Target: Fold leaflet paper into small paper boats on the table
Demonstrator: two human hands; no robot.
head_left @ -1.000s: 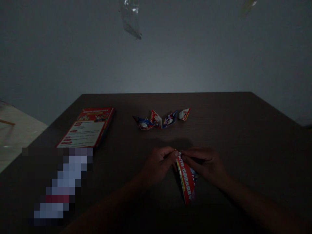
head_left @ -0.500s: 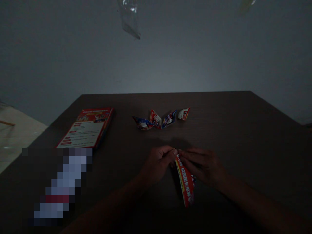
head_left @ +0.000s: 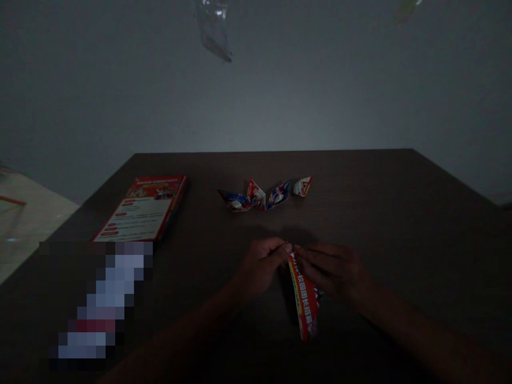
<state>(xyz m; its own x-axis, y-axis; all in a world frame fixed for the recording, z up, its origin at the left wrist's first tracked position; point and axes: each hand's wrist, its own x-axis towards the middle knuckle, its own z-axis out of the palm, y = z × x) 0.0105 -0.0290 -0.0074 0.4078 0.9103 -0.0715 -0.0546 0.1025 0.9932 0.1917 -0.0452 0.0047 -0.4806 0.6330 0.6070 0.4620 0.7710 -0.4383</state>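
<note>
A folded paper leaflet [head_left: 304, 304], red with white print and a yellow edge, slants down the near middle of the table. My left hand [head_left: 262, 265] pinches its top corner between thumb and forefinger. From the other side my right hand [head_left: 334, 269] holds the same end, its fingers lying along the upper right edge of the paper. Both hands nearly meet at that corner, and the fingertips partly hide it. Beyond them stand several small folded paper pieces, among them a blue one [head_left: 279, 195] and a white and red one [head_left: 303, 186].
At the left lies a stack of printed leaflets [head_left: 140, 213] with a red border. A blurred-out pale object [head_left: 116, 293] is in front of it. The dark wooden table [head_left: 400, 213] reaches a grey wall [head_left: 320, 80], where a clear plastic bag [head_left: 215, 32] hangs.
The lower end of the folded leaflet has shifted very slightly left. Both hands keep their grip at its top corner, almost unmoved. The view has tilted a little.
</note>
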